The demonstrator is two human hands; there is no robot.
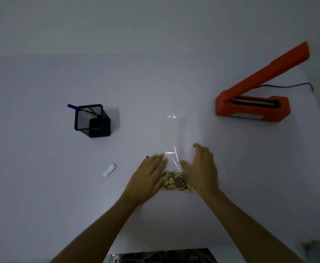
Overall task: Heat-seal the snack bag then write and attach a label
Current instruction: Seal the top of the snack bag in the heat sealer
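— Nothing of the task looks finished yet. The snack bag [174,149] lies flat on the white table [41,186] between the two hands, its clear, empty upper part stretching away from the fingertips and its snacks [176,182] bunched at the near end, level with the knuckles.

— And the hands?

— The left hand [147,177] is spread, palm down, flat against the bag's left edge. The right hand [201,168] stands on edge with fingers together and slightly curled along the bag's right edge. Neither pinches anything; I judge they are smoothing or squaring the bag.

— Is it sealed?

— I cannot tell whether the far mouth is closed, but the heat sealer [254,105] sits well beyond the right hand with its arm raised and nothing in it, so sealing probably remains. Writing and sticking the label remain too.

— Count things for me.

— One bag, one sealer with one cord [288,85] behind it. One black mesh pen holder [92,121], far out past the left hand, holding one blue-capped pen [81,109]. One small white label [109,170], just left of the left hand, apparently blank and untouched.
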